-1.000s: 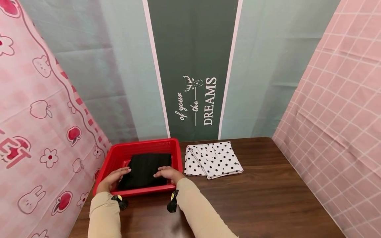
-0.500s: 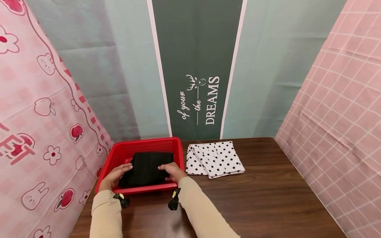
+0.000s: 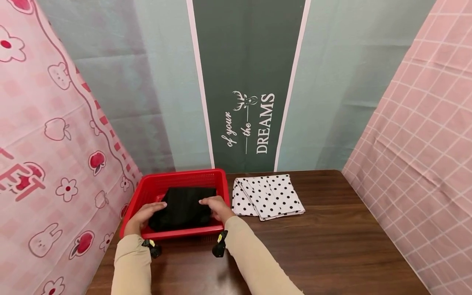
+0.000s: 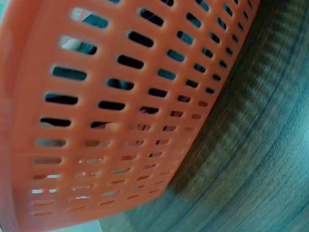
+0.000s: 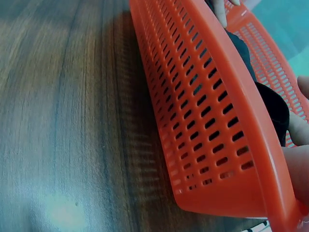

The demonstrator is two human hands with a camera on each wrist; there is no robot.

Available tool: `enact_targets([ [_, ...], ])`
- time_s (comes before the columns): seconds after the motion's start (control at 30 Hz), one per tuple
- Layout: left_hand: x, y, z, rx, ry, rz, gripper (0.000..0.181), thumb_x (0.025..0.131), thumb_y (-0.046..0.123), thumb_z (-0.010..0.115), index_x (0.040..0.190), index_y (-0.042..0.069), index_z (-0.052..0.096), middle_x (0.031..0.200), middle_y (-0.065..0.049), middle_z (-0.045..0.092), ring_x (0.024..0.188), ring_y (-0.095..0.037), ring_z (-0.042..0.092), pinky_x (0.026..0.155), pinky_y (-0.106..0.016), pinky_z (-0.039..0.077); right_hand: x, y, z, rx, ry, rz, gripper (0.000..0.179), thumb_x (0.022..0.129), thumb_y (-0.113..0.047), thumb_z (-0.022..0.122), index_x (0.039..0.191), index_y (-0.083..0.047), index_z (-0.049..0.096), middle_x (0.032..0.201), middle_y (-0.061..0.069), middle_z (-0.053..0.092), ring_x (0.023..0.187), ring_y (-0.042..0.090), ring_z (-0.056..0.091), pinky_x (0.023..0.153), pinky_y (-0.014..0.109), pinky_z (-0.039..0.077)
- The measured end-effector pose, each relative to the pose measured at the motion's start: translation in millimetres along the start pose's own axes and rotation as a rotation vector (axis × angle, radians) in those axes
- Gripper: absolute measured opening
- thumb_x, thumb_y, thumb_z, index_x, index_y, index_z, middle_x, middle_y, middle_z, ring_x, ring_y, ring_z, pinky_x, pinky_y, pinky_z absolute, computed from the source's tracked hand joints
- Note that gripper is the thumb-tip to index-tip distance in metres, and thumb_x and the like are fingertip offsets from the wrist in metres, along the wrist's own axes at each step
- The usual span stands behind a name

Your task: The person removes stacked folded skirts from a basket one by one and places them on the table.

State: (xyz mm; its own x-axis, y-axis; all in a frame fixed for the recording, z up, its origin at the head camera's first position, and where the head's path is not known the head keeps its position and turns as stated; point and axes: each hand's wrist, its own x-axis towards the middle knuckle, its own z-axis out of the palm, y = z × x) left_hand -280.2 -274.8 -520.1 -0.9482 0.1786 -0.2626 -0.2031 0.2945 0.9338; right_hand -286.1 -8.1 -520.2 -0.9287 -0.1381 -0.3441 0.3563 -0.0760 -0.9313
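At the far left hangs a pink printed sheet (image 3: 81, 141), near to the left side of the red basket (image 3: 184, 234), so it probably leaves little room there. The left hand (image 3: 145, 213) comes over the basket's near left corner and holds the left edge of the black folded cloth (image 3: 184, 207); its lower fingers are hidden. This cloth is inside the basket, but I cannot tell whether it lies fully on the bottom. The hands are spread about as wide as the cloth, probably to keep it flat and its folds together. The near wall stands between the forearms and the cloth, so reaching from above seems necessary. Below the wrists are the black wrist devices (image 3: 220, 245), outside the near rim, which they could perhaps knock. The right hand (image 3: 218, 208) holds the right edge, and in the right wrist view the fabric curves up beside its fingers.

Behind all this hangs a grey-green sheet (image 3: 250, 53), with "DREAMS" printed sideways. Just beside the basket, on the right, a white dotted cloth (image 3: 271, 196) lies folded on the table (image 3: 313, 241), its layers not quite aligned; no hand touches it, and this place seems chosen to stay within reach. Farther right, a pink checked sheet (image 3: 416, 114) closes that side.
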Motion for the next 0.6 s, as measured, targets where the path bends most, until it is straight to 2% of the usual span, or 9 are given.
enact_targets([
  [0.17, -4.8, 3.5, -1.1, -0.004, 0.022, 0.02, 0.057, 0.092, 0.025, 0.057, 0.133, -0.012, 0.041, 0.137, -0.025, 0.039, 0.123, -0.031, 0.034, 0.1, -0.043, 0.031, -1.0, 3, -2, -0.025, -0.02, -0.057, 0.029, 0.08, -0.007, 0.068, 0.105, 0.006, 0.067, 0.11, 0.011, 0.061, 0.099, 0.025, 0.056, 0.086, 0.062, 0.039],
  [0.27, -7.8, 5.2, -2.0, 0.023, 0.037, 0.038, 0.056, 0.092, 0.023, 0.057, 0.133, -0.012, 0.041, 0.139, -0.027, 0.036, 0.122, -0.032, 0.034, 0.097, -0.039, 0.034, -0.2, 4, -3, -0.024, -0.043, -0.082, 0.029, 0.08, -0.004, 0.067, 0.107, 0.005, 0.066, 0.108, 0.011, 0.063, 0.093, 0.021, 0.058, 0.086, 0.054, 0.044],
  [0.4, -9.5, 5.9, -4.2, 0.075, 0.089, 0.068, 0.053, 0.09, 0.019, 0.06, 0.132, -0.011, 0.044, 0.138, -0.027, 0.036, 0.122, -0.033, 0.034, 0.093, -0.033, 0.035, 1.6, 4, -4, -0.01, -0.053, -0.11, 0.033, 0.079, 0.004, 0.064, 0.111, 0.008, 0.063, 0.105, 0.016, 0.063, 0.084, 0.019, 0.059, 0.079, 0.037, 0.05],
  [0.5, -10.0, 5.8, -5.5, 0.069, 0.13, 0.076, 0.053, 0.088, 0.015, 0.063, 0.132, -0.009, 0.046, 0.139, -0.025, 0.037, 0.122, -0.031, 0.034, 0.09, -0.024, 0.035, 2.3, 3, -4, -0.012, -0.052, -0.13, 0.036, 0.078, 0.008, 0.061, 0.115, 0.01, 0.06, 0.11, 0.02, 0.06, 0.08, 0.016, 0.058, 0.075, 0.03, 0.049],
  [0.6, -12.4, 6.0, -5.4, 0.059, 0.144, 0.085, 0.054, 0.086, 0.012, 0.064, 0.133, -0.008, 0.044, 0.14, -0.024, 0.036, 0.121, -0.029, 0.035, 0.083, -0.017, 0.037, 2.3, 2, -4, -0.008, -0.056, -0.158, 0.041, 0.077, 0.012, 0.058, 0.118, 0.01, 0.058, 0.119, 0.018, 0.052, 0.079, 0.017, 0.056, 0.073, 0.027, 0.047],
])
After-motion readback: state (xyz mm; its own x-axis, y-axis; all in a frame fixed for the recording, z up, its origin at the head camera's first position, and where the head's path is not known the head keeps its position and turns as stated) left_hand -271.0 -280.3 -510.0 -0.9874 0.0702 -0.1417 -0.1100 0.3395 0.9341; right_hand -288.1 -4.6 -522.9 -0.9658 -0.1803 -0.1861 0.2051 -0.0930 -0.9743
